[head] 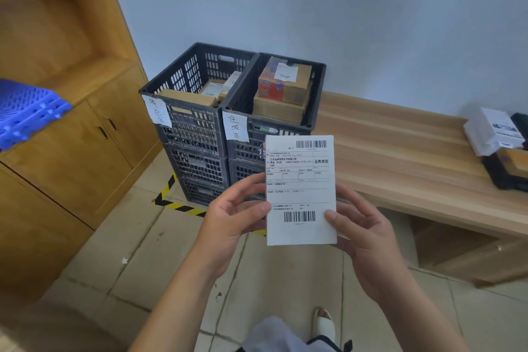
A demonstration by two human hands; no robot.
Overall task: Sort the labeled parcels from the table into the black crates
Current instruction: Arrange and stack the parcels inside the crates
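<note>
Head view: flat white parcel with printed barcode label (pixel 300 190) held upright before stacked black slatted plastic crates (pixel 197 134). Left hand (pixel 237 216), right hand (pixel 361 226) pinch side edges. Looks light, thin, bendable; support both edges. More parcels on wooden tabletop (pixel 400 157).

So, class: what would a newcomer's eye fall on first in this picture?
First, the white labeled parcel held up at centre between the left hand and right hand. Behind it stand two stacks of black crates with handwritten tags, cardboard boxes inside. A blue crate sits at far left.
</note>
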